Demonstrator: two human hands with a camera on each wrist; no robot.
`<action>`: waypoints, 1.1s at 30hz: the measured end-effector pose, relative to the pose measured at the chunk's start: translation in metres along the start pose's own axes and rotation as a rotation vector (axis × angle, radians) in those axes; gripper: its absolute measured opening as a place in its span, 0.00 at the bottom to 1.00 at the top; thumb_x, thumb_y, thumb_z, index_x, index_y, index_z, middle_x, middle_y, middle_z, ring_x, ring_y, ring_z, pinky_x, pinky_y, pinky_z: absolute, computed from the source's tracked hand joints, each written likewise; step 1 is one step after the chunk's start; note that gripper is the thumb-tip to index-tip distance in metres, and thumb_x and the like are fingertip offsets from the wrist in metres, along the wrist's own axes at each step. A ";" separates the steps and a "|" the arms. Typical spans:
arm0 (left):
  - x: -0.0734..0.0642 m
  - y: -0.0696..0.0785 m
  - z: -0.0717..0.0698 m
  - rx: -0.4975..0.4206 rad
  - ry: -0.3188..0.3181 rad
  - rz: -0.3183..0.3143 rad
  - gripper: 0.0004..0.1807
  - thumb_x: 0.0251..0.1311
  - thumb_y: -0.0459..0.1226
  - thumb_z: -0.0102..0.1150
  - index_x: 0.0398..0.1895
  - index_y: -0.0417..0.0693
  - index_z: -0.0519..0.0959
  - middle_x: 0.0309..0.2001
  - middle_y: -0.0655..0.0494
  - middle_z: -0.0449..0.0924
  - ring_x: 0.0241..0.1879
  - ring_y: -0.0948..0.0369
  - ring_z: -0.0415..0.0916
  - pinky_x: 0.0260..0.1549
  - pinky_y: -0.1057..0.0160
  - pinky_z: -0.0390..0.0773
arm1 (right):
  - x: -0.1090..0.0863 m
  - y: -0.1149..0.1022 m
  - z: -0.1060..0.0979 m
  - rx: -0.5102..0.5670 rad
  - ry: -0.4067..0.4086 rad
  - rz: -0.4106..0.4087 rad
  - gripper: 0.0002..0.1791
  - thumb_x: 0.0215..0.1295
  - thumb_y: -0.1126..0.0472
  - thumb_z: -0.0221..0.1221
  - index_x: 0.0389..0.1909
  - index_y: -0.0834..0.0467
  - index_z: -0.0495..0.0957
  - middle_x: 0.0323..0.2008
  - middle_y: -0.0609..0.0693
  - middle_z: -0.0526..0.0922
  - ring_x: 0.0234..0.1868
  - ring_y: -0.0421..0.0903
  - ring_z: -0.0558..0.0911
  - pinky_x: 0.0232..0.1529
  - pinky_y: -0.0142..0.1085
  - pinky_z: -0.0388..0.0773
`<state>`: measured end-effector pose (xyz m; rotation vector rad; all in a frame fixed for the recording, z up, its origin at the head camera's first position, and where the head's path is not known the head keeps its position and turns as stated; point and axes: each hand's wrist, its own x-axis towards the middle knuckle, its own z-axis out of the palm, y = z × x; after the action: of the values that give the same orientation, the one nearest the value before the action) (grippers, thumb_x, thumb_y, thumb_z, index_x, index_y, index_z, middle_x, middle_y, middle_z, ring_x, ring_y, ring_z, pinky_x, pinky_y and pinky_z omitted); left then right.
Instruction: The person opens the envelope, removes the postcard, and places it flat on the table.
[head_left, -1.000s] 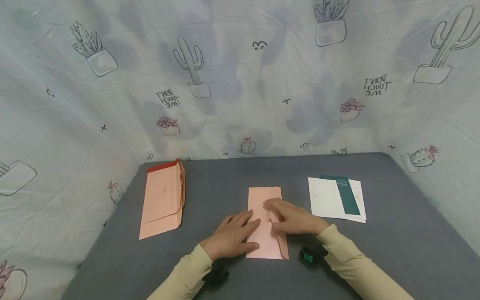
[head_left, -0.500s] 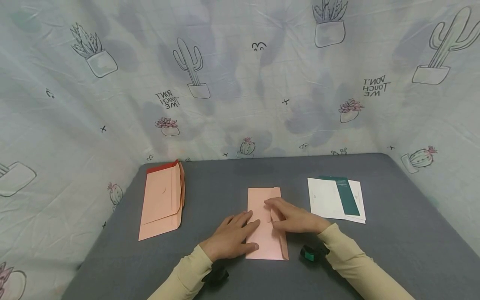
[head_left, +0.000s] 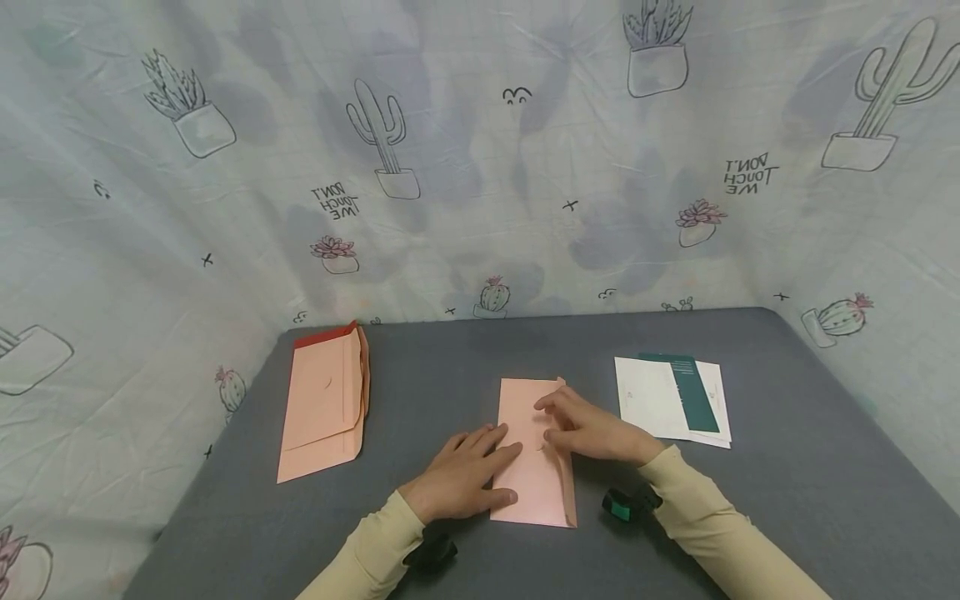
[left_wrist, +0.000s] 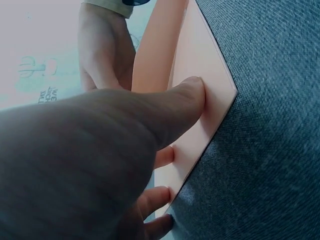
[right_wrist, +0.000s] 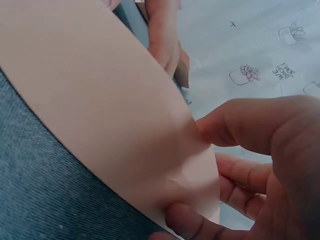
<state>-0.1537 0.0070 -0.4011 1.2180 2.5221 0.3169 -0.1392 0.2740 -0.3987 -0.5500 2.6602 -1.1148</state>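
Note:
A long pink envelope (head_left: pixel 517 492) lies in the middle of the grey table, its long side flap (left_wrist: pixel 159 52) standing up along the right edge. My left hand (head_left: pixel 463 475) rests on the envelope's left side with fingers spread; in the left wrist view its thumb (left_wrist: pixel 175 102) presses near the corner. My right hand (head_left: pixel 596 427) is at the flap's free edge with bent fingers. In the right wrist view the flap (right_wrist: pixel 100 95) bows, with fingertips (right_wrist: pixel 184 220) on its near face and other fingers beyond its edge, holding it.
Larger pink envelopes (head_left: pixel 322 400) with a red strip lie at the left of the table. White papers (head_left: pixel 651 398) and a dark green card (head_left: pixel 697 396) are stacked at the right. A printed cactus curtain (head_left: pixel 450 233) hangs behind the table.
The right fingers have bent more and the flap has lifted a little. The envelope has turned slightly, its near end shifting a bit toward me. The left hand stays in place.

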 end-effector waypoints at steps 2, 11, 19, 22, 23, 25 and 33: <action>0.000 0.000 0.000 -0.001 -0.002 -0.002 0.37 0.70 0.58 0.54 0.79 0.61 0.61 0.81 0.52 0.52 0.81 0.49 0.48 0.74 0.39 0.54 | 0.000 0.000 -0.002 0.002 0.006 -0.004 0.24 0.72 0.55 0.58 0.64 0.59 0.68 0.47 0.53 0.69 0.37 0.42 0.71 0.36 0.33 0.70; 0.000 0.000 0.001 0.004 0.001 -0.006 0.37 0.71 0.58 0.53 0.79 0.61 0.60 0.82 0.53 0.52 0.81 0.50 0.48 0.74 0.39 0.54 | 0.000 0.000 -0.003 0.014 0.043 -0.003 0.22 0.71 0.59 0.59 0.62 0.61 0.71 0.40 0.52 0.70 0.32 0.41 0.70 0.31 0.32 0.69; -0.001 0.000 0.001 0.011 0.003 -0.007 0.36 0.71 0.58 0.53 0.79 0.61 0.60 0.81 0.52 0.52 0.81 0.49 0.48 0.74 0.39 0.54 | -0.001 -0.002 -0.004 0.002 0.065 0.012 0.20 0.71 0.62 0.57 0.61 0.62 0.72 0.37 0.52 0.71 0.31 0.42 0.70 0.31 0.33 0.69; 0.000 -0.001 0.002 0.010 -0.001 -0.008 0.36 0.71 0.58 0.53 0.79 0.61 0.60 0.82 0.52 0.52 0.81 0.49 0.48 0.74 0.39 0.54 | -0.001 -0.002 -0.004 -0.014 0.116 0.053 0.19 0.70 0.63 0.56 0.60 0.61 0.74 0.41 0.55 0.75 0.35 0.44 0.73 0.34 0.35 0.73; 0.000 -0.001 0.002 0.009 -0.001 -0.008 0.36 0.71 0.58 0.53 0.79 0.61 0.60 0.82 0.52 0.52 0.81 0.49 0.48 0.74 0.39 0.54 | 0.000 -0.002 -0.004 -0.024 0.137 0.075 0.18 0.71 0.64 0.56 0.60 0.61 0.74 0.44 0.56 0.77 0.37 0.45 0.75 0.36 0.36 0.75; -0.001 -0.001 0.003 0.010 -0.001 -0.006 0.37 0.71 0.58 0.53 0.79 0.61 0.60 0.81 0.52 0.52 0.81 0.49 0.48 0.74 0.39 0.54 | 0.000 -0.002 -0.004 -0.048 0.174 0.118 0.17 0.71 0.64 0.55 0.59 0.60 0.76 0.49 0.58 0.80 0.41 0.48 0.78 0.40 0.40 0.80; -0.001 -0.002 0.003 0.003 -0.002 -0.002 0.37 0.71 0.57 0.53 0.79 0.61 0.59 0.82 0.52 0.51 0.81 0.49 0.48 0.75 0.39 0.53 | 0.000 0.002 -0.006 -0.195 0.211 0.159 0.15 0.72 0.66 0.55 0.56 0.59 0.79 0.57 0.60 0.82 0.58 0.59 0.80 0.57 0.55 0.80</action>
<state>-0.1540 0.0052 -0.4044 1.2167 2.5227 0.3107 -0.1420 0.2794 -0.3957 -0.2577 2.9542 -0.9203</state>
